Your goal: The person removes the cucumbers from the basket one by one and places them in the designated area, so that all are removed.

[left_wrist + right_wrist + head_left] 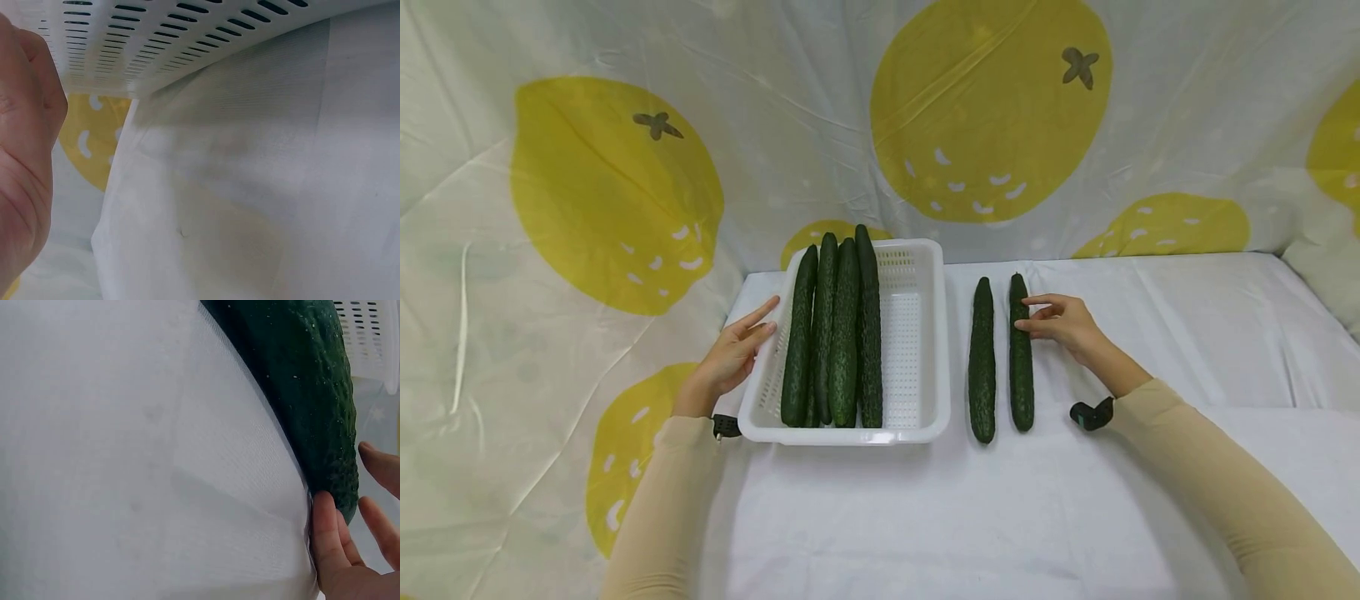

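A white plastic basket (910, 435) holds several dark green cucumbers (844, 333), lying lengthwise in its left half. My left hand (726, 360) is at the basket's left rim, fingers extended and spread. In the left wrist view that hand (28, 150) appears beside the slotted wall (156, 37); its fingertips are hidden. Two more cucumbers lie side by side on the cloth to the right of the basket. My right hand (1067, 325) touches the outer cucumber (1021, 367) with its fingertips, while the inner cucumber (981, 367) lies apart from it. The right wrist view shows fingers (326, 531) against this cucumber (300, 394).
White cloth (925, 517) covers the table. Behind and to the left hangs a pale curtain with yellow lemon prints (992, 108). Dark wrist devices show at the left wrist (726, 426) and the right wrist (1092, 414).
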Tool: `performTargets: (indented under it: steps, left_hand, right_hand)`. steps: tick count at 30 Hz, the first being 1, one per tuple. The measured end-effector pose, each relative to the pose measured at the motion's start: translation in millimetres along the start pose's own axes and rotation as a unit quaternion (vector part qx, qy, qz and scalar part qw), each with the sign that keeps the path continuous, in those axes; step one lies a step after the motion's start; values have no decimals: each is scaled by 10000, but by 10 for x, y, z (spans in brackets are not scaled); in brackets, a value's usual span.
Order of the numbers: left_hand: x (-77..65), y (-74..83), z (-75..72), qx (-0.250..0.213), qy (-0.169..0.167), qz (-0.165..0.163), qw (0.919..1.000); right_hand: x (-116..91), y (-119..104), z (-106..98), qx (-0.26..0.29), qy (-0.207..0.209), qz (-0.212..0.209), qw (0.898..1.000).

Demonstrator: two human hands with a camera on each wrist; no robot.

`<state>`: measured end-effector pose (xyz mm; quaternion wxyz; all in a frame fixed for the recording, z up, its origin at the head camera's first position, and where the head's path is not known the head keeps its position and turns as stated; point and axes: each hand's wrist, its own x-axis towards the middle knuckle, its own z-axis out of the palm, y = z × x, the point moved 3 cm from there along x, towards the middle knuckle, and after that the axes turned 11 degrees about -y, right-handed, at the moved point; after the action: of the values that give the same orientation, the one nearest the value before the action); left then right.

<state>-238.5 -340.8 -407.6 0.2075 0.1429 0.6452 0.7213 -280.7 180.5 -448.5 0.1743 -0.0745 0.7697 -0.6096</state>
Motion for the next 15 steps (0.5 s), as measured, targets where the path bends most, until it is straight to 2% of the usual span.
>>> performTargets:
  steps: [6,15]
  left_hand:
    - [-1,3,-15,270,97,12,9996]
    - [-1,6,-11,213,91,-60,9997]
  right_hand:
    - [-19,0,-37,-80,36,32,10000]
    - [5,-62,-99,151,192,61,9997]
